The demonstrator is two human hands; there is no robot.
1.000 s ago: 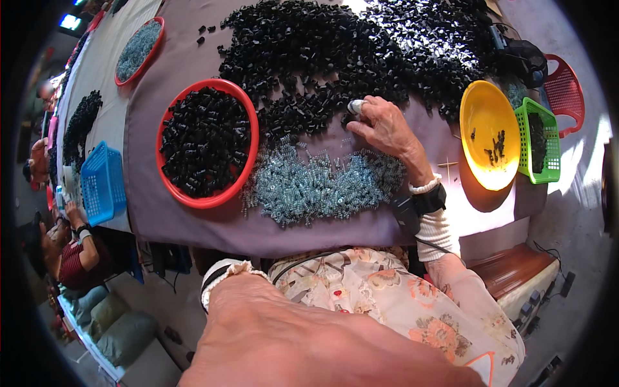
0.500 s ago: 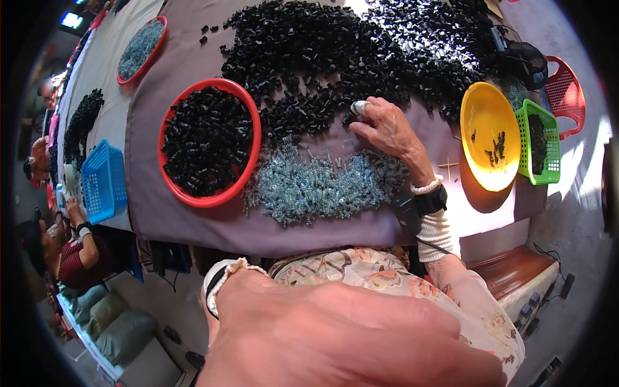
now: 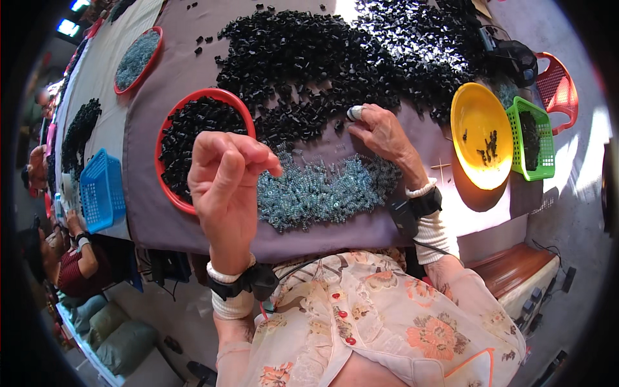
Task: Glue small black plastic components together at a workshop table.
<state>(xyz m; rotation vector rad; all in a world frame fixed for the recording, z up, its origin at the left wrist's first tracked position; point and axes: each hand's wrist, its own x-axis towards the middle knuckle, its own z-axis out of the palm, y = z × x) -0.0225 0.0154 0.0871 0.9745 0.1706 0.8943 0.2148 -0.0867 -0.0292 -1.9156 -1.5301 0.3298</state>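
Black pieces were piled on the desk, pale springs nearer. Right hand was parked by them, fingers bent, grip unclear. Left hand had just been lowered near the red bowl, curled, hold unclear, so both were back by the parts.

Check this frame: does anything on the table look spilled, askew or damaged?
No damage shows. A few black pieces lie left of the black heap, as if strayed from it. Thin crossed sticks lie on the tablecloth left of the yellow dish, unlike anything nearby.
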